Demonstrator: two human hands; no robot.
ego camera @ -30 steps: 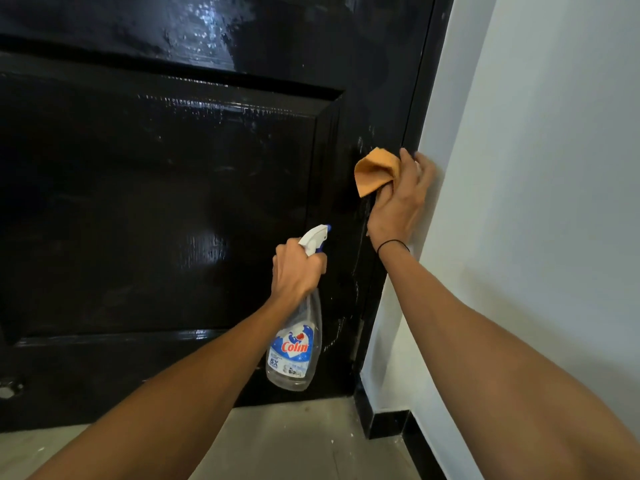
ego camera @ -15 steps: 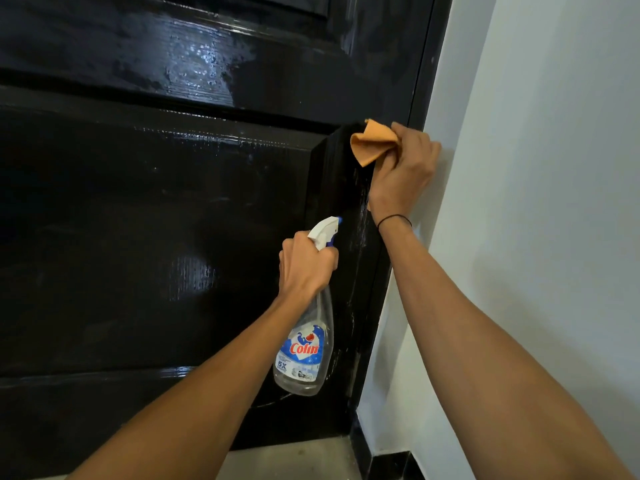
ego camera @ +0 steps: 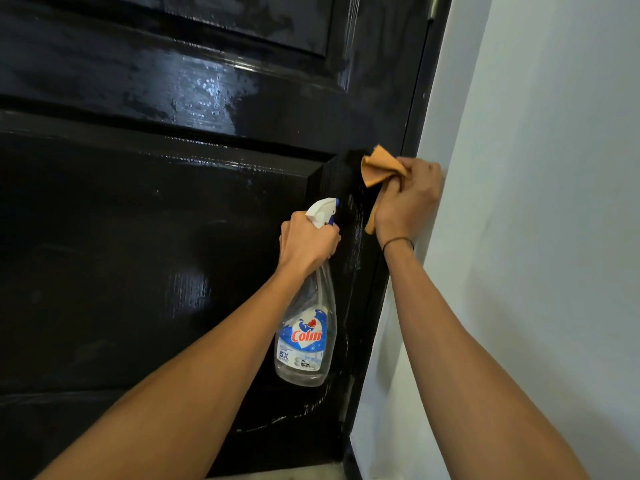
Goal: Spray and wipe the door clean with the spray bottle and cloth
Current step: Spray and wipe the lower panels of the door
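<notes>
door: the glossy black door fills the view from 9 o'clock across to past centre; its raised panels carry wet streaks and bright glare near 12 o'clock.
left hand: the left hand sits just right of centre, fingers clenched round the neck and trigger of the spray bottle.
spray bottle: the clear spray bottle hangs from that grip toward 6 o'clock, its white and blue nozzle aimed at 1 o'clock toward the door's right stile; the blue label faces the camera.
cloth: the orange cloth is bunched at about 2 o'clock from the bottle, lying against the door's right stile, one corner trailing down below the palm.
right hand: the right hand grasps the cloth with curled fingers and holds it against the door beside the frame; a thin dark band circles the wrist.
edges: the black door frame runs from 12 o'clock down to 5 o'clock, right beside the right hand.
open room: the pale wall takes the 3 o'clock side; door surface lies free toward 9 and 12 o'clock.
</notes>
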